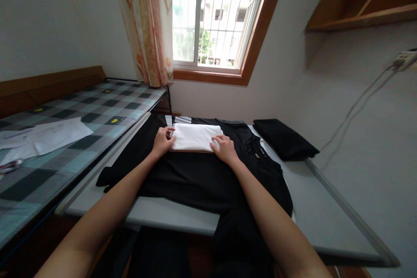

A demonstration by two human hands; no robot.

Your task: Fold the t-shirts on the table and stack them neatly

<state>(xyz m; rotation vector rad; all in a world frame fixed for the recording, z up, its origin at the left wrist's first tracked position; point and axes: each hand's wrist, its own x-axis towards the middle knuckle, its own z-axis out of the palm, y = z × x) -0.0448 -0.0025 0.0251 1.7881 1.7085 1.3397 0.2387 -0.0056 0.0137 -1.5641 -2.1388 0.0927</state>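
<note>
A folded white garment lies on top of a black shirt that is spread over a grey table. My left hand rests at the white garment's left edge, fingers curled onto it. My right hand presses flat on its near right corner, fingers spread. A thin brown edge, perhaps a board, shows just under the white garment's near side.
A folded black garment lies on the table to the right. A checked bed with white papers runs along the left. Ahead are a window and curtain; a wooden shelf and cable hang on the right wall.
</note>
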